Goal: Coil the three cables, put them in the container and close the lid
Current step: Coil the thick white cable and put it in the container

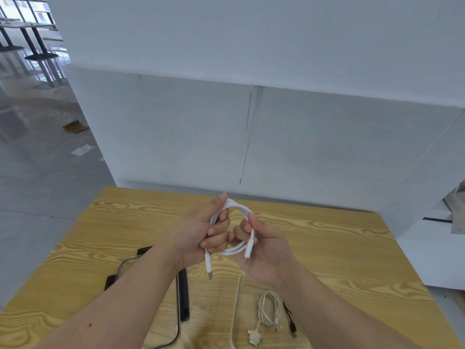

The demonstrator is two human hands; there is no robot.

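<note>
A white cable [239, 249] is looped into a coil above the wooden table [327, 248]. My left hand [201, 230] grips the coil's left side, with a USB plug hanging below it. My right hand [266, 250] pinches the coil's right side, where the other plug points down. A thin white multi-plug cable [269, 311] lies loosely coiled on the table near the front. A black cable [292, 323] lies just right of it, partly hidden by my right forearm. A clear container [179, 311] with black clips sits front left under my left forearm. A clear lid edge [235, 306] lies between the container and the cables.
A white partition wall [251, 134] stands right behind the table's far edge. A white surface [432, 250] adjoins the table on the right. Grey floor [37, 172] lies to the left.
</note>
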